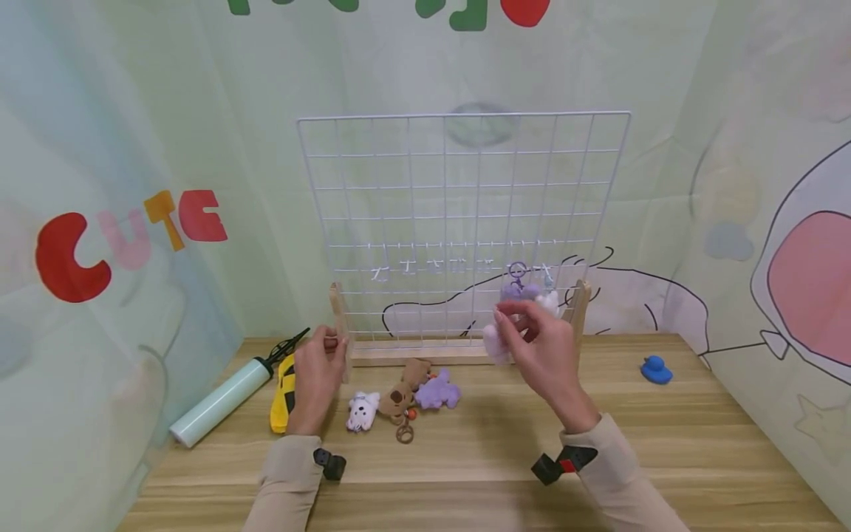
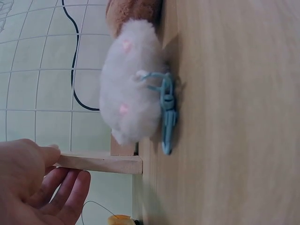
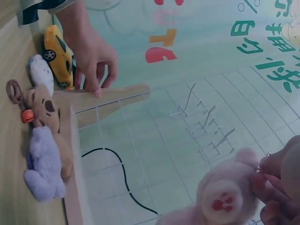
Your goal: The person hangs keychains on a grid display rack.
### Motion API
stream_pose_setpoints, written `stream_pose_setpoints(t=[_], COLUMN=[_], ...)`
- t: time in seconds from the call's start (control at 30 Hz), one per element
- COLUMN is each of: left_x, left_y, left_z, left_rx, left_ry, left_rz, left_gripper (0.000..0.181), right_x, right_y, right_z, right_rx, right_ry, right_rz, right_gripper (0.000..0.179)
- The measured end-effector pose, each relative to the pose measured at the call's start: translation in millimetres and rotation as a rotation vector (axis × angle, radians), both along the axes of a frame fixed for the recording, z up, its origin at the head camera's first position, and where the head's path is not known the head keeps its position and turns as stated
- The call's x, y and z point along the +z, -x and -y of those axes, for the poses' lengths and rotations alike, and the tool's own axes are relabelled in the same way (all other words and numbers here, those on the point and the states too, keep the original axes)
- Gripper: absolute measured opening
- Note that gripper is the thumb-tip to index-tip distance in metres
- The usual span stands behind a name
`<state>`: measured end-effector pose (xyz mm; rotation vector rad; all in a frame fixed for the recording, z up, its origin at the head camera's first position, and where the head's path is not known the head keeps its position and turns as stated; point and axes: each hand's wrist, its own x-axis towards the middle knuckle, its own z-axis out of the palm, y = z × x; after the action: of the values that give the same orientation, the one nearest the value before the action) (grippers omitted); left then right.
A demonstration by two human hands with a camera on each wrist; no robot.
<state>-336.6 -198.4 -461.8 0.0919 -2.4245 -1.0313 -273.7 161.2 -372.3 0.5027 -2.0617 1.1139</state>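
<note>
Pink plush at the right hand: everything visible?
The pink plush is pale and fuzzy, with rounded lobes and a round, lighter patch bearing a red paw print. It is held off the table, before the lower right of the wire grid in the head view. The right hand pinches its edge or a fastening there; which is unclear. No face shows.

Plush toys [image 1: 397, 401] lie before the grid [image 1: 479, 185], between car [image 1: 282, 395] and duck [image 1: 656, 370].

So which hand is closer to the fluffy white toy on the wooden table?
Left. The left hand, gripping the light wooden post, is just left of the fluffy white toy; the right hand, holding a pale pink plush toy, is farther right.
</note>
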Motion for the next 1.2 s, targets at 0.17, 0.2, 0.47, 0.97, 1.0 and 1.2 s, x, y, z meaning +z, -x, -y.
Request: stream_pose_setpoints(t=[0.17,0.2,0.47,0.97,1.0,1.2], left_x=[0.8,1.1,3.2,1.4,1.3,0.4], left_y=[-0.7,-1.0,-1.2,-2.1,-1.8,0.6], left_z=[0.9,1.2,2.8,1.1,1.0,1.2], left_rx=[-0.008,-0.010,-0.008,-0.007,-0.009,-0.002], left_ry=[-0.002,-0.003,-0.003,0.000,0.000,0.028], left_rz=[0.002,0.003,0.006,0.014,0.015,-0.012], left_gripper=[0.024,0.024,0.024,0.025,0.025,0.024], right_x=[10.5,12.4,20.5,18.5,18.1,14.0], right_y=[2.0,2.3,15.0,45.7,47.7,55.6], right_z=[9,12,28,42,42,41], right_rx=[-0.113,-0.119,-0.115,-0.191,-0.196,-0.209], right_ry=[-0.001,0.012,0.144,0.279,0.281,0.269], right_rz=[-0.056,-0.060,-0.117,-0.152,-0.154,-0.139], right_gripper=[0.018,0.019,0.020,0.021,0.020,0.021])
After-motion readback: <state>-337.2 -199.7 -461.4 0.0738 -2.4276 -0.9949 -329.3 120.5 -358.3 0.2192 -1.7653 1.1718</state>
